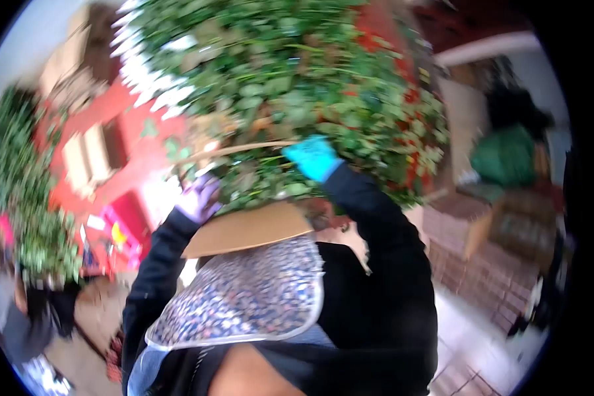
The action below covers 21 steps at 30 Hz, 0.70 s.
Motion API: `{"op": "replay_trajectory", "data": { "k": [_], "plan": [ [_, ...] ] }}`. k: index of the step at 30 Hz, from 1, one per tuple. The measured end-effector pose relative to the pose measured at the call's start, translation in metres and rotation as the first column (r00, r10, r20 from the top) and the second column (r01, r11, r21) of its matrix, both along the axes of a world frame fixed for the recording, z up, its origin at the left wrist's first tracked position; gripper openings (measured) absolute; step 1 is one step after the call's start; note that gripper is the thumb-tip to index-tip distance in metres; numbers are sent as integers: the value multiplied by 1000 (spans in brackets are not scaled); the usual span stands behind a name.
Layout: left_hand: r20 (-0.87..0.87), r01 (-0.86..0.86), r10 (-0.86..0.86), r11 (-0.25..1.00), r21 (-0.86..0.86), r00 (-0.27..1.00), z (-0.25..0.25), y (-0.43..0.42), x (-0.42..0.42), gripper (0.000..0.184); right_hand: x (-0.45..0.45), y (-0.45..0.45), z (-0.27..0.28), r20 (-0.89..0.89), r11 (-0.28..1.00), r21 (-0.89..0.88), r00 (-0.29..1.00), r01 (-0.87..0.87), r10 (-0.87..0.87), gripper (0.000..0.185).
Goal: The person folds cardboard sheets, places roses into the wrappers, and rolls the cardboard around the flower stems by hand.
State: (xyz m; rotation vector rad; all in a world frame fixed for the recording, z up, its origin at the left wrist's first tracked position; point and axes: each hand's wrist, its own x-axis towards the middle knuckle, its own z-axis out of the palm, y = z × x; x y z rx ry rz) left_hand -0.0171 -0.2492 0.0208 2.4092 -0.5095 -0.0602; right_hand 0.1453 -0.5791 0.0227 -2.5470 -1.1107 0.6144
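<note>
A brown cardboard sheet (251,231) lies across my lap against a flower-patterned apron (244,290). Beyond it, a bunch of green leafy stems (257,181) sits between the sheet and a narrow cardboard strip (237,150), seen edge-on. My right hand (313,157), in a bright blue glove, is closed at the strip's right end. On the other side, my left hand (201,198), in a lilac glove, has its fingers curled beside the leaves, near the sheet's left corner. What it holds is hidden by blur.
A large heap of leafy stems (264,72) covers the red table (86,148), with white tips along its left side. Cardboard pieces (89,158) and a pink box (127,221) sit at left. Another person (33,323) is lower left. Cardboard boxes (462,218) stand at right.
</note>
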Motion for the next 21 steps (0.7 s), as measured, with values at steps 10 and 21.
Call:
{"op": "replay_trajectory", "data": {
  "k": [10, 21],
  "plan": [
    [-162, -156, 134, 979, -133, 978, 9, 2, 10, 31, 8, -5, -3, 162, 949, -261, 960, -180, 227, 30],
    [-135, -103, 120, 986, 128, 984, 21, -12, 13, 13, 11, 1, 48, 170, 979, -72, 964, -193, 203, 29]
  ]
}}
